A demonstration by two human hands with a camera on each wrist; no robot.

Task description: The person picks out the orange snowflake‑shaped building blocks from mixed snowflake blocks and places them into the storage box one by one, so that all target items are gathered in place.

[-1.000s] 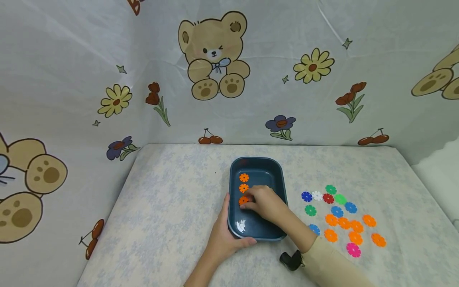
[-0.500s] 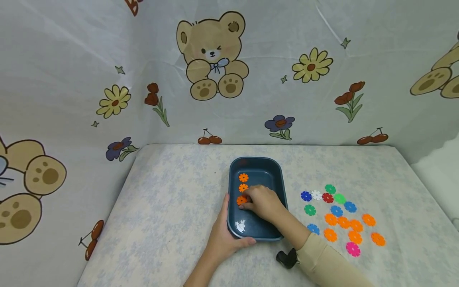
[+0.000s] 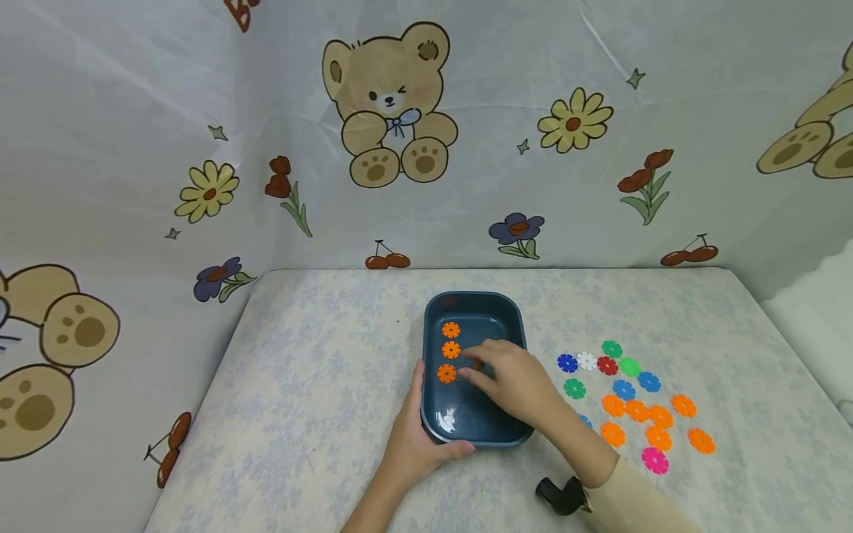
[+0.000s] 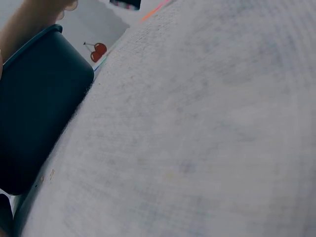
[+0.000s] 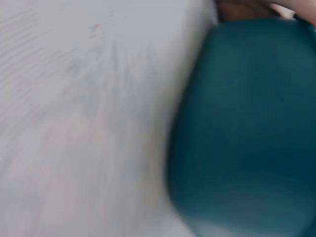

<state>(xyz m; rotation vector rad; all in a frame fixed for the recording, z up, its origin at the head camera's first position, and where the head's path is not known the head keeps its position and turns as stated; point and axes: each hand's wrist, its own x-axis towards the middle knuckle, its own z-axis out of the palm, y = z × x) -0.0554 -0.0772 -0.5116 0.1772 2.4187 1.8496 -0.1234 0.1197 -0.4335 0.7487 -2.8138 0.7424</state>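
A dark blue rectangular tray (image 3: 489,422) lies on the cloth in the head view. My left hand (image 3: 412,443) holds its near left corner, fingers along the left side and thumb along the front rim. Inside, on the left, three orange notched snowflake discs (image 3: 451,350) form a column. My right hand (image 3: 518,379) hovers over the tray's right half, thumb and forefinger apart, nothing between them. Its fingertips are just right of the two nearer discs. Both the left wrist and right wrist views show mostly the tray's outer wall (image 4: 42,108) and cloth.
Right of the tray lie several loose discs: orange ones (image 3: 660,417), a pink one (image 3: 655,460), a red one (image 3: 607,366), and blue, green and white ones. A black wrist camera (image 3: 561,496) sits at the right sleeve. Behind the table hangs a bear-printed curtain (image 3: 480,185).
My right hand has let go of the nearest orange disc and drawn back to the right, leaving that disc lying in line with the others. The left hand stays at the tray's corner.
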